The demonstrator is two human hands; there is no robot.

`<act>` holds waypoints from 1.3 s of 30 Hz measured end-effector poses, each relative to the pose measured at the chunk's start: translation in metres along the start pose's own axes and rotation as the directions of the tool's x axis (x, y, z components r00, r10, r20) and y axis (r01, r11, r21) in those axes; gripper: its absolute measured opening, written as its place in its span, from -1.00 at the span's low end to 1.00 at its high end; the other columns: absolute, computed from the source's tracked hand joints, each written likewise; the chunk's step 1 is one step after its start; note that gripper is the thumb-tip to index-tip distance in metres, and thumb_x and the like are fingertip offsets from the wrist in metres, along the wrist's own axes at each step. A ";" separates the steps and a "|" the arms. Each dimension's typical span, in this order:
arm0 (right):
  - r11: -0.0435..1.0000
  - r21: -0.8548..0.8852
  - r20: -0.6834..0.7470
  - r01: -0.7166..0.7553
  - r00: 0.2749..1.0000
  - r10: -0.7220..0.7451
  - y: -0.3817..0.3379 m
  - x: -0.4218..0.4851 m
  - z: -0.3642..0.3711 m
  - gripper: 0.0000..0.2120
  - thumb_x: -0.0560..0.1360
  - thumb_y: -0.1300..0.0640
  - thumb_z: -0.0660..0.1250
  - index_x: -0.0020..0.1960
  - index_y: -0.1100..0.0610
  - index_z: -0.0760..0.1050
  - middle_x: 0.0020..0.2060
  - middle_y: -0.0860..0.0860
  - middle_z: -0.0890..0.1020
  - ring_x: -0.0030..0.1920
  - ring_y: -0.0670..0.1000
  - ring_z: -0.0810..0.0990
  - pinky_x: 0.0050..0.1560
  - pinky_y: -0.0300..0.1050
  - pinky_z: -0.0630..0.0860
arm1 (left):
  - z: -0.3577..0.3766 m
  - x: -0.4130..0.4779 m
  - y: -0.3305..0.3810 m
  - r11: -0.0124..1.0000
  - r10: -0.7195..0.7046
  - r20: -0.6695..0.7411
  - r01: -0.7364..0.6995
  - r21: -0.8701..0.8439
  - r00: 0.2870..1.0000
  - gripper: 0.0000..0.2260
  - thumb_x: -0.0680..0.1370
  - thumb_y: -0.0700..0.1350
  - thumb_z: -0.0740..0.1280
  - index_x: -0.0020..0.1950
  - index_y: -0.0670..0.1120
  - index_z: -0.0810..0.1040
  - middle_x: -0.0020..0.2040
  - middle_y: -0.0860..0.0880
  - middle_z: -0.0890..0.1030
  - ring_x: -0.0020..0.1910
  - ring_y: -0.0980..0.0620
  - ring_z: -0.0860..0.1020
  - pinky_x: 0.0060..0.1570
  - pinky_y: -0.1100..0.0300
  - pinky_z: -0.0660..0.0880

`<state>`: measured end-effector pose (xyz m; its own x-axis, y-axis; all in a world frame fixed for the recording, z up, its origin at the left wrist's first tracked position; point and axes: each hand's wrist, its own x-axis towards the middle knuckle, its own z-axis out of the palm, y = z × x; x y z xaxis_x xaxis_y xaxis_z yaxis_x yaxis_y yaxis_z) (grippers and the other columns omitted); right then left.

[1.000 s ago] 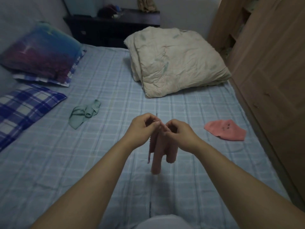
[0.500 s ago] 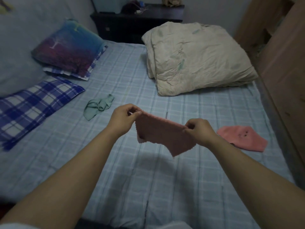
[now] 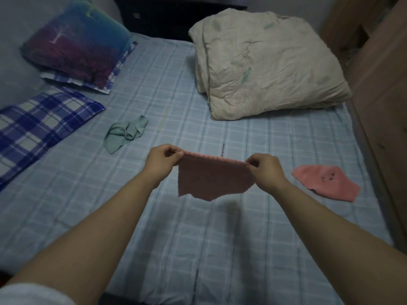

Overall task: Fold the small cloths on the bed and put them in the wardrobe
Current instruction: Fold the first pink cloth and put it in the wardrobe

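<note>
1. Dusty-pink cloth point(image 3: 211, 181): the reference piece for every place below. I hold it spread in the air above the bed point(image 3: 176, 238). Its top edge is stretched taut and its lower edge hangs free and uneven. Its shadow lies on the checked sheet beneath.
2. My left hand point(image 3: 161, 164): at the cloth's top left corner, fingers point(image 3: 176, 154) and thumb curled and pinching that corner.
3. My right hand point(image 3: 265, 170): at the cloth's top right corner, curled in the same pinch on the edge.
4. Green cloth point(image 3: 124, 134): beyond the held cloth and to its left, crumpled on the bed, well apart from it.
5. Coral cloth point(image 3: 326, 182): to the right of the held cloth, lying loose on the bed, with a few dark specks on top.
6. Quilt point(image 3: 264, 62): cream, folded into a bulky heap, beyond the held cloth and to its right.
7. Wardrobe point(image 3: 383, 84): wooden, far right of the held cloth, standing along the bed's side.
8. Pillow point(image 3: 77, 45): blue and purple, far beyond the held cloth to the left.
9. Plaid pillow point(image 3: 37, 126): to the far left of the held cloth.
10. Dark cabinet point(image 3: 167, 20): straight beyond the held cloth, at the bed's far end.
</note>
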<state>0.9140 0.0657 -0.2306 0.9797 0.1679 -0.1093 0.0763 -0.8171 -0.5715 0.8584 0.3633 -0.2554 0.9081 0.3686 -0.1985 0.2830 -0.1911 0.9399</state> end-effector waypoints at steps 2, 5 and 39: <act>1.000 -0.010 -0.040 0.000 0.999 0.000 -0.003 0.013 0.002 -0.84 0.50 0.25 0.36 0.00 0.17 0.70 -0.08 0.09 0.73 -0.06 0.05 0.65 -0.05 -0.24 0.42 | 0.001 0.017 0.002 1.000 -0.002 0.014 0.002 -0.018 1.000 -0.87 0.55 -0.23 0.47 -0.15 -0.02 0.68 -0.19 -0.05 0.70 -0.14 -0.01 0.68 0.08 0.00 0.66; 0.999 -0.039 -0.116 0.018 0.993 -0.023 -0.009 0.032 0.001 -0.86 0.49 0.23 0.39 -0.02 0.18 0.71 -0.09 0.12 0.73 -0.05 0.09 0.66 -0.05 -0.25 0.42 | 0.002 0.041 0.009 0.999 0.024 0.021 -0.023 -0.039 0.999 -0.84 0.55 -0.25 0.46 -0.17 -0.01 0.67 -0.20 -0.05 0.69 -0.14 0.00 0.67 0.07 -0.01 0.64; 0.848 0.047 0.314 -0.528 0.814 0.489 0.122 -0.129 0.253 -0.69 0.50 0.33 0.30 0.20 0.24 0.65 0.16 0.18 0.68 0.23 0.14 0.61 0.31 -0.12 0.44 | 0.008 -0.068 -0.299 0.883 -0.325 0.159 0.239 0.404 0.932 -0.86 0.49 -0.18 0.53 0.03 -0.16 0.76 -0.01 -0.11 0.76 0.02 0.00 0.71 0.18 0.09 0.59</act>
<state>0.7503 0.0839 -0.4925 0.7765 -0.0900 -0.6236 -0.4611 -0.7557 -0.4651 0.7141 0.3880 -0.5250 0.8037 0.2607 -0.5350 0.5916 -0.4480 0.6704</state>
